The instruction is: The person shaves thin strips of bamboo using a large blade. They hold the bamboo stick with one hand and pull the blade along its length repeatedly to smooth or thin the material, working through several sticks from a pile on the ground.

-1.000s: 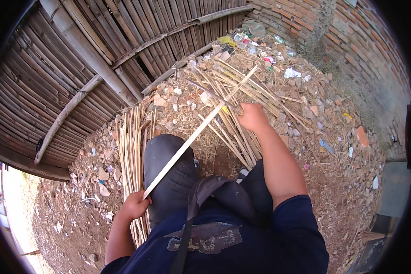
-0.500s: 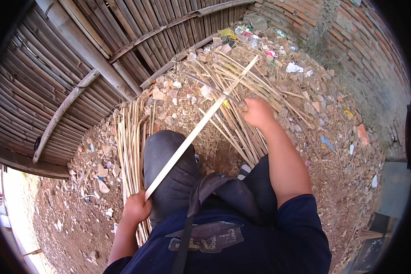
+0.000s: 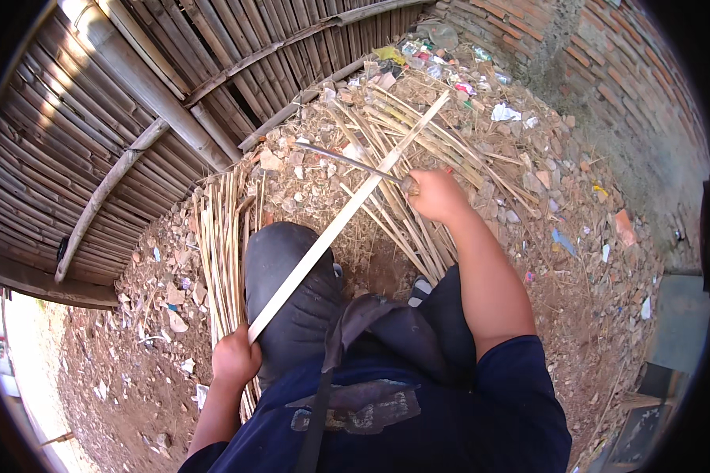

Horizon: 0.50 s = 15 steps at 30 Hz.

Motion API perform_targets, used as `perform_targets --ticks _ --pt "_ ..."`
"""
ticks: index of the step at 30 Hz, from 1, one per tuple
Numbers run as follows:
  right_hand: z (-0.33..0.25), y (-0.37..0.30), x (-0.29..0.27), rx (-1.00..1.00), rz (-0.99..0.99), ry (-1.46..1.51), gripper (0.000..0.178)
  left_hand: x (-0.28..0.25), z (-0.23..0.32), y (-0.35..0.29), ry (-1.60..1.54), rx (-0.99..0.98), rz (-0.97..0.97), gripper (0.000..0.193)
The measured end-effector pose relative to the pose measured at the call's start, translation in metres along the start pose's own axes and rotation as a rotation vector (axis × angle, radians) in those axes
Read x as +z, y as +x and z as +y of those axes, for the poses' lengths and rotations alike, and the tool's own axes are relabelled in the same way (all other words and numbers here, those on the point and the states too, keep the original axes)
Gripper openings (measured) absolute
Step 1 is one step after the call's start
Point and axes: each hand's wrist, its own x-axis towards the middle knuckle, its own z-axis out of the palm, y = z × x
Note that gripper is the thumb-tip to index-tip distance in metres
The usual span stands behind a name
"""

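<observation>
A long pale bamboo strip (image 3: 323, 244) runs slantwise across my left knee, from beside my left hip to the far middle. My left hand (image 3: 237, 356) is closed around its near end. With my right hand (image 3: 440, 195) I grip the handle of a knife (image 3: 347, 161); its long dark blade points left and crosses the strip near the far end. Beyond and under the strip lies a pile of split bamboo strips (image 3: 426, 146). Another bundle of bamboo strips (image 3: 219, 260) lies along my left leg, partly behind my left hand.
A bamboo-slat wall (image 3: 134, 118) with poles leans in at the upper left. On the upper right stands a brick wall (image 3: 599, 71). Stones, plastic scraps and litter cover the dirt ground (image 3: 576, 315). A grey panel (image 3: 678, 323) is at the far right.
My right hand has shifted slightly left and toward me, and the blade has swung flatter across the strip. The left hand keeps its hold in nearly the same place.
</observation>
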Motion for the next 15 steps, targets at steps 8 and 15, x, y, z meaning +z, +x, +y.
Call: perform_targets --ticks 8,15 --pt "0.048 0.021 0.015 0.083 0.021 0.126 0.026 0.007 -0.01 0.008 -0.04 0.032 0.0 0.017" --pt "-0.005 -0.005 -0.013 0.132 0.035 0.041 0.034 0.001 -0.002 0.008 -0.02 0.002 -0.021 0.015"
